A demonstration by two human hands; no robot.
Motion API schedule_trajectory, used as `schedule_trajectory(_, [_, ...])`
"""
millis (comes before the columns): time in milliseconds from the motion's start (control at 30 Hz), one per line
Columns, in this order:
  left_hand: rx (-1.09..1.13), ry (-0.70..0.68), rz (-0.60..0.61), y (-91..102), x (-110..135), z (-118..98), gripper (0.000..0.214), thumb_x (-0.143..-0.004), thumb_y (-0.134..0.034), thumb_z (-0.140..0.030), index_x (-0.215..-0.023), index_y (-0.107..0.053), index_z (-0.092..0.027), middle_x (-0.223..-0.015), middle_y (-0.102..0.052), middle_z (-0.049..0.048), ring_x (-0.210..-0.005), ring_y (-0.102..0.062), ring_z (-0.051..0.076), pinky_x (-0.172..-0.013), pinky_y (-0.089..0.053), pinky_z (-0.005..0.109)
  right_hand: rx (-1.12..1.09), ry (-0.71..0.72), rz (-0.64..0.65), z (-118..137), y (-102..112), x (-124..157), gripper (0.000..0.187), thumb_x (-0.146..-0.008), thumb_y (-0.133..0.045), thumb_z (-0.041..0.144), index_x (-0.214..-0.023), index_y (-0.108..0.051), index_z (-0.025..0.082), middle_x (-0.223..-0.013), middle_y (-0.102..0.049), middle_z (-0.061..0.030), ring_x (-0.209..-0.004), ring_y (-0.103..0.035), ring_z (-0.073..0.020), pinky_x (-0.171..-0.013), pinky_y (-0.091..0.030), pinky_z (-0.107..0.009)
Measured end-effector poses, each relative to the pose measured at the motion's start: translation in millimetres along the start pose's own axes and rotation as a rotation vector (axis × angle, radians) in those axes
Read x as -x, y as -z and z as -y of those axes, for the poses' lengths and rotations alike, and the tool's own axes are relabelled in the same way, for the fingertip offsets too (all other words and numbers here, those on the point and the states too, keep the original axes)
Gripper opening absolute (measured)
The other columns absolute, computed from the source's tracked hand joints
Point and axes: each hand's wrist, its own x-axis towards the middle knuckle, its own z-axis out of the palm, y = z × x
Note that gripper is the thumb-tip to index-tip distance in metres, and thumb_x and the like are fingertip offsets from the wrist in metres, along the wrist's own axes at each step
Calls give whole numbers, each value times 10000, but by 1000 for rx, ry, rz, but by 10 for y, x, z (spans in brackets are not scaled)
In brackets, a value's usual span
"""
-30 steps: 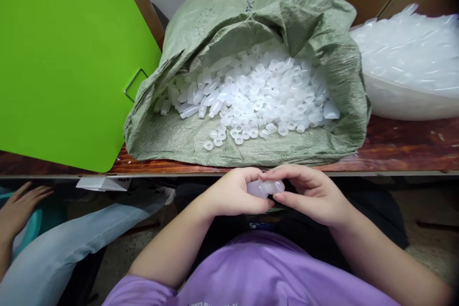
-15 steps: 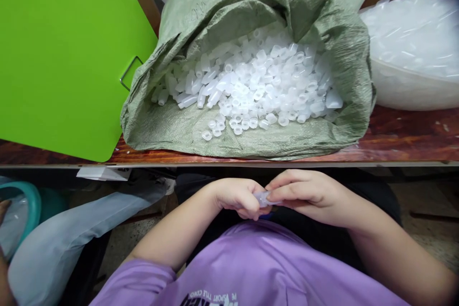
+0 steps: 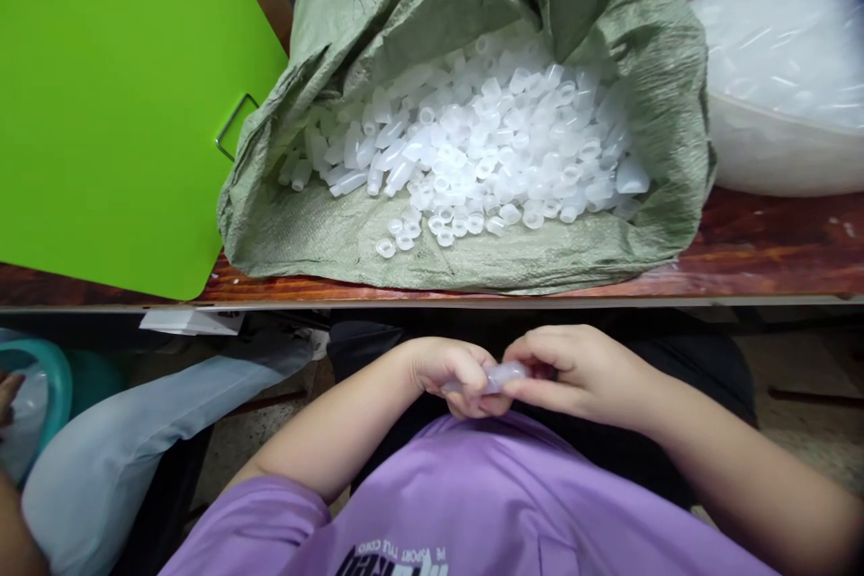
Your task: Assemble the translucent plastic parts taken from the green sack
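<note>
My left hand (image 3: 451,373) and my right hand (image 3: 579,373) meet below the table edge, just above my purple shirt. Both are closed on one small translucent plastic tube (image 3: 500,376), pinched between the fingertips; most of it is hidden by my fingers. Straight ahead on the wooden table (image 3: 762,252) lies an open green woven sack (image 3: 432,27), and several white plastic caps and tubes (image 3: 486,144) spill from its mouth toward me.
A bright green board (image 3: 108,90) with a wire clip leans at the left. A white basin heaped with clear plastic pieces (image 3: 783,90) stands at the right. Another person's leg in light trousers (image 3: 135,441) and a teal tub (image 3: 40,378) are at lower left.
Both hands have dropped from the table edge toward my lap with the tube still held. More of the tube is hidden. The other person's hand at the left has gone out of view.
</note>
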Motion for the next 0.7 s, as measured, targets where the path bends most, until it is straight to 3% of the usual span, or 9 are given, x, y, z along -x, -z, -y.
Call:
schedule_trajectory(100, [-188, -66, -148, 10, 4, -33, 104, -456, -517, -147, -491, -423, -171, -406, -339, -59, -353, -254, 50, -371, -143, 210, 130, -207, -54, -52, -135, -8, 503, -898, -369, 448, -527, -588, 189, -485, -580, -5, -454, -547, -109, -439, -391, -210])
schedule_trajectory(167, [-299, -114, -286, 5, 31, -57, 115, -483, -510, -145, -492, -399, -174, -395, -352, -65, -368, -280, 53, -380, -170, 208, 182, -269, -66, -111, -183, 23, 476, -900, -361, 455, -596, -619, 194, -549, -614, -19, -503, -578, -133, -468, -426, -234])
schedule_trajectory(233, [-372, -133, -384, -15, 72, -79, 117, -508, -506, -157, -514, -392, -178, -403, -360, -73, -382, -290, 54, -387, -184, 206, 150, -186, -128, -166, -194, 80, 318, -843, -485, 467, -888, -652, 199, -811, -675, -60, -691, -634, -171, -577, -499, -274])
schedule_trajectory(333, [-470, -109, -476, -67, 123, -106, 104, -523, -523, -174, -590, -444, -182, -443, -378, -82, -409, -321, 59, -402, -214, 200, 29, 27, -163, -207, -196, 163, 371, -822, -565, 356, -1166, -536, 221, -1112, -610, -97, -960, -604, -185, -774, -515, -305])
schedule_trajectory(400, [-543, -76, -506, -103, 132, -117, 126, -522, -536, -179, -634, -478, -183, -486, -403, -80, -439, -349, 64, -418, -239, 198, -4, 4, -113, -212, -219, 184, 215, -881, -473, 282, -1054, -590, 228, -971, -659, -61, -863, -628, -154, -733, -518, -275])
schedule_trajectory(467, [-596, -63, -523, -130, 127, -122, 137, -523, -544, -187, -644, -480, -183, -524, -417, -74, -460, -364, 65, -428, -251, 197, -15, -97, -92, -216, -257, 179, 235, -915, -395, 282, -910, -618, 209, -783, -668, -33, -696, -628, -135, -634, -514, -253])
schedule_trajectory(633, [-654, -58, -594, -165, 145, -122, 145, -541, -544, -217, -666, -476, -187, -546, -434, -65, -478, -399, 76, -429, -275, 191, -66, 15, -182, -244, -335, 159, 348, -836, -539, 388, -1111, -541, 175, -1041, -627, -102, -927, -603, -189, -774, -505, -302])
schedule_trajectory(700, [-694, -23, -612, -182, 162, -121, 165, -535, -552, -225, -685, -494, -187, -560, -450, -62, -483, -402, 77, -424, -280, 187, -72, -62, -129, -250, -347, 165, 242, -889, -452, 361, -982, -597, 190, -897, -655, -69, -815, -620, -164, -716, -506, -283])
